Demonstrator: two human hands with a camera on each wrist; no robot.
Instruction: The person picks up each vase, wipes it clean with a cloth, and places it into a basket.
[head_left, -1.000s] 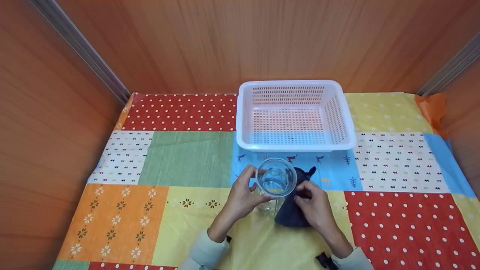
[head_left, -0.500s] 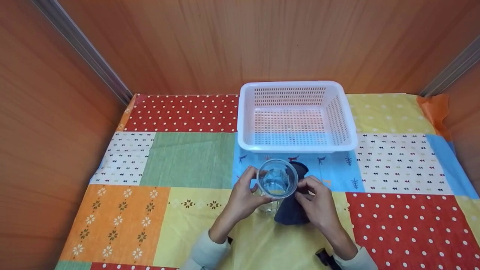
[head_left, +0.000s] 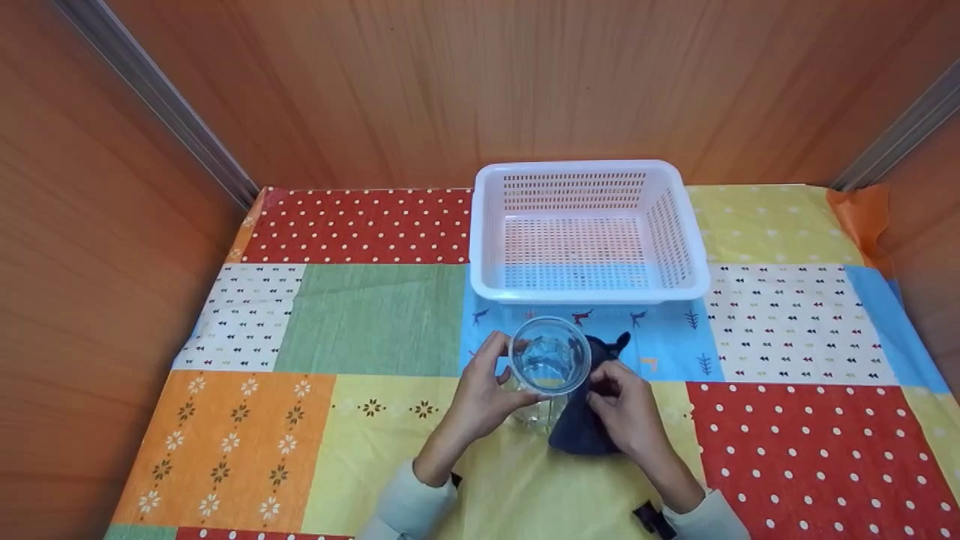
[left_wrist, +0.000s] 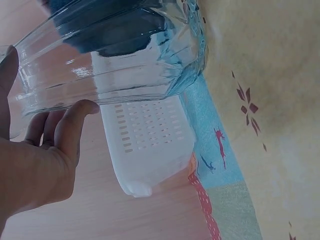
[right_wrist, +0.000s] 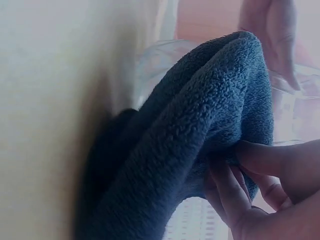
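Note:
A clear glass jar [head_left: 550, 364] with a wide round mouth stands upright in front of the basket. My left hand [head_left: 481, 394] grips it near the rim, thumb at the near side and fingers round the left. In the left wrist view the ribbed glass jar [left_wrist: 130, 75] shows a dark cloth through its wall. That dark blue-grey terry cloth [head_left: 581, 427] hangs along the jar's right side, its lower end spread close to the tablecloth. My right hand [head_left: 630, 409] pinches a fold of it between thumb and fingers. Fluffy pile shows on the cloth [right_wrist: 210, 110] in the right wrist view.
A white perforated plastic basket [head_left: 589, 295] sits behind the jar, near the wooden back panel [head_left: 450, 90]. The patchwork tablecloth [head_left: 382, 315] spreads under everything. Wooden side panels [head_left: 90, 247] rise on the left and right.
Half a second ago the cloth's far end was folded up by the jar's rim; now a loose corner sticks out to the right again. The right hand shifted slightly; the left keeps its grip.

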